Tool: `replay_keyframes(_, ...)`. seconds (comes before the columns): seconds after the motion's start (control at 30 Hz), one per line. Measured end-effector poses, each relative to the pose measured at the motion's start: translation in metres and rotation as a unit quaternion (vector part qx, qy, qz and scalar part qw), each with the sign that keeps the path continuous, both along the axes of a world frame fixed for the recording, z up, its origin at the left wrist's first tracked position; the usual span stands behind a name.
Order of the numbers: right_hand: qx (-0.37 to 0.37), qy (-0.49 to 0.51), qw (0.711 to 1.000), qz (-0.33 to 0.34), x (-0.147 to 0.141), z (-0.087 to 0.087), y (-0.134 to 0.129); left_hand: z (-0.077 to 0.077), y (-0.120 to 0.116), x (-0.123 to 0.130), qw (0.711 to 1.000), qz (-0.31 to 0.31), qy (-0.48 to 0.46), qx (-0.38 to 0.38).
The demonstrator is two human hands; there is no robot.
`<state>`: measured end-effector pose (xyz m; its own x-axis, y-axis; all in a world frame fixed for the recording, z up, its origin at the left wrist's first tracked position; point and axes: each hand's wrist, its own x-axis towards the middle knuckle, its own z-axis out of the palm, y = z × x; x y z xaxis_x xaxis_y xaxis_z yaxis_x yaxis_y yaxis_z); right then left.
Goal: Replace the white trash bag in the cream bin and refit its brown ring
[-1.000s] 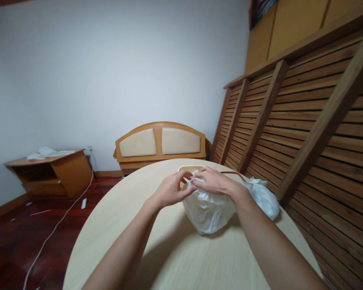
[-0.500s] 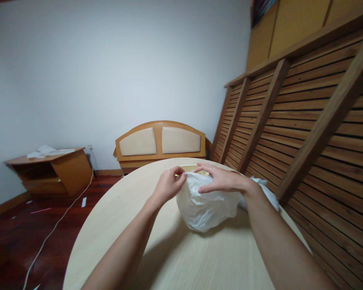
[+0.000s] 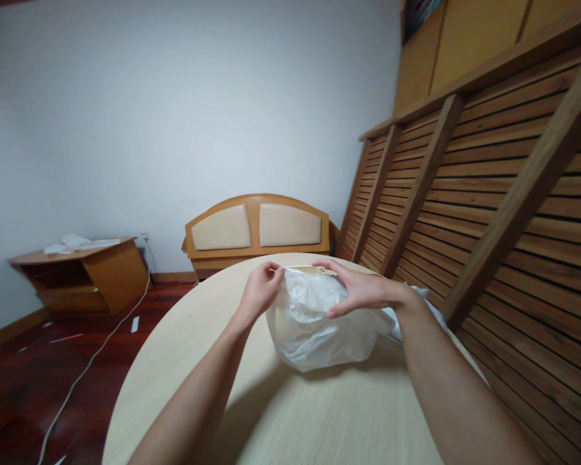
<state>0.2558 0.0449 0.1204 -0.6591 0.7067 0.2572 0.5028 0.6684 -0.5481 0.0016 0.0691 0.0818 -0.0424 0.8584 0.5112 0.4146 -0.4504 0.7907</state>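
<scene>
A crumpled white plastic bag (image 3: 314,339) stands on the round pale wooden table (image 3: 174,361), bulging around something inside. Behind its top edge shows the pale cream rim of what looks like a container (image 3: 306,268); the rest of it is hidden by the bag. At the bag's upper left, my left hand (image 3: 260,289) pinches the plastic edge between thumb and fingers. My right hand (image 3: 368,290) rests at the upper right, thumb and fingers spread apart, with the fingertips near the rim and the thumb against the bag's front.
Another light-coloured bag or cloth (image 3: 433,307) lies behind my right forearm near the table edge. Slatted wooden panels (image 3: 489,213) lean on the right. Beyond the table is a headboard (image 3: 256,226). A low cabinet (image 3: 91,274) and a cable (image 3: 97,352) are on the left.
My left hand has moved left and slightly up, drawing the bag's edge with it. The bag is spread wider to the left. My right hand has moved only slightly.
</scene>
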Motion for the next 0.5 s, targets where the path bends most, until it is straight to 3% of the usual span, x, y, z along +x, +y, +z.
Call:
replay_keyframes(0.3, -0.066, 0.023, 0.997, -0.034, 0.008, -0.002, 0.007, 0.004, -0.002, -0.003, 0.998, -0.023, -0.047, -0.045)
replay_keyframes(0.5, -0.043, 0.035, 0.998, -0.028, 0.004, -0.003, 0.014, 0.006, -0.003, -0.004, 0.998, -0.01, -0.049, -0.028)
